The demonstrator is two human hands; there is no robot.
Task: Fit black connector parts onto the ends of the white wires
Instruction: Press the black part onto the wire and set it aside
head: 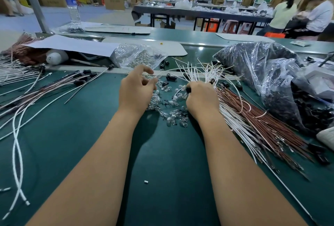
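Toward the bench's (90, 144) far edge, your right hand (202, 97) grips a black connector (188, 90) among the white wires (198, 72); your left hand (136, 88), fingers loosely curled, holds nothing over clear bulbs (173, 115).

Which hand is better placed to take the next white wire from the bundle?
The right hand, in my judgement. It lies against the bundle of white wires and already grips a black connector part. The left hand hovers over the clear bulbs, apart from the wires.
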